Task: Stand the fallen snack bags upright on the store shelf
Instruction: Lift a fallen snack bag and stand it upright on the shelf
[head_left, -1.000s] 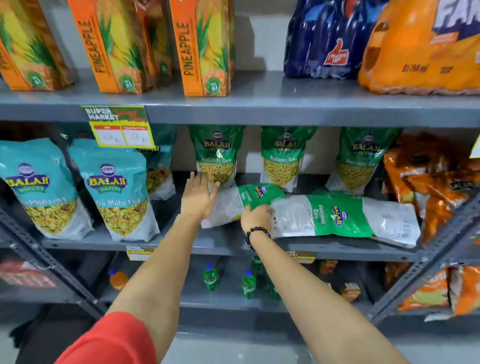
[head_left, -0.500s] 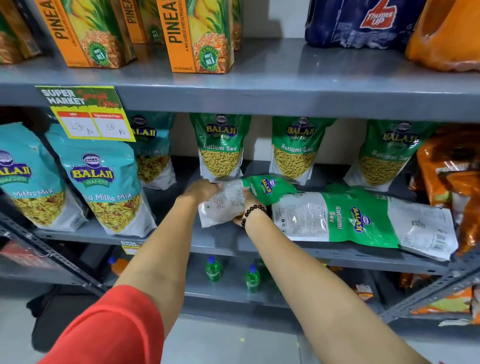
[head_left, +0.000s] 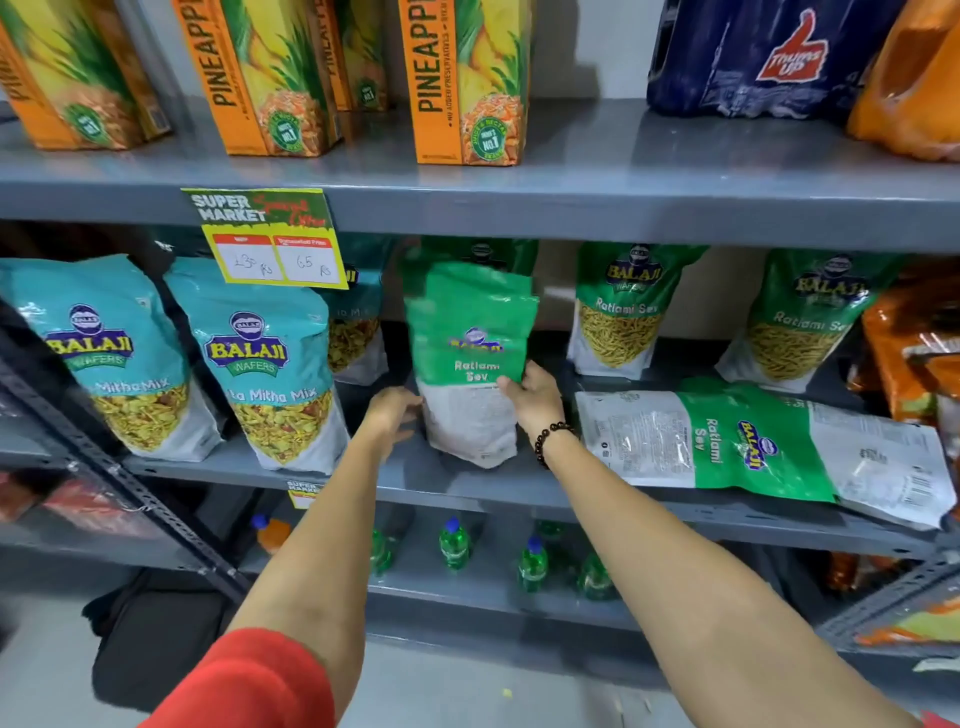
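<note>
A green Ratlami Sev bag (head_left: 470, 343) stands upright, back side out, on the grey middle shelf (head_left: 561, 491). My right hand (head_left: 532, 397) grips its right edge at mid-height. My left hand (head_left: 392, 415) sits at the bag's lower left corner, fingers curled against it. A second green Ratlami Sev bag (head_left: 753, 447) lies flat on its face to the right, reaching past the shelf's front edge. Behind stand two upright Ratlami Sev bags (head_left: 623, 312), (head_left: 805, 317), and another is partly hidden behind the held one.
Teal Mitha Mix bags (head_left: 270, 364) stand at the left, orange bags (head_left: 914, 343) at the far right. A price tag (head_left: 270, 239) hangs from the upper shelf, which carries pineapple juice cartons (head_left: 467, 83). Green bottles (head_left: 454, 543) stand on the shelf below.
Both hands have lifted the left fallen bag from lying flat to standing upright, in front of the rear bag. The right fallen bag has not moved.
</note>
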